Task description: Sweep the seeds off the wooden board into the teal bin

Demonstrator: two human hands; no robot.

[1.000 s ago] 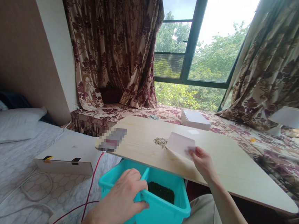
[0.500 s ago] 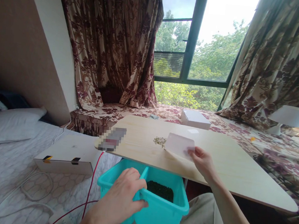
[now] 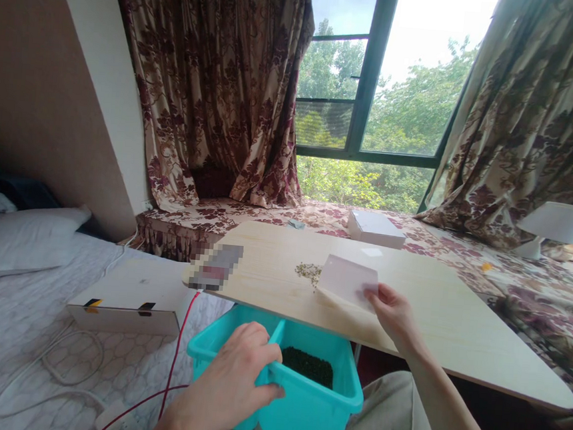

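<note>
My left hand (image 3: 247,369) grips the near rim of a turquoise two-compartment bin (image 3: 307,411), around the top of its divider. Dark green granular material, perhaps beans (image 3: 307,367), lies in the right compartment; my hand hides most of the left one. In my right hand (image 3: 392,311), a thin translucent white plastic sheet (image 3: 348,279) is pinched at its right edge and held tilted over the tabletop. Just left of the sheet, a small scatter of greenish-brown bits (image 3: 308,270) lies on the pale wooden table (image 3: 423,314). The sheet covers part of the surface beside them.
A blurred-out flat device (image 3: 216,268) lies at the table's left end, with a red cable (image 3: 178,339) running down. White boxes rest on the bed (image 3: 126,291) and on the window ledge (image 3: 376,228). A white lamp (image 3: 557,222) stands far right.
My right hand and the sheet have shifted very slightly to the right. My left hand keeps its hold on the bin, and the scattered bits look the same.
</note>
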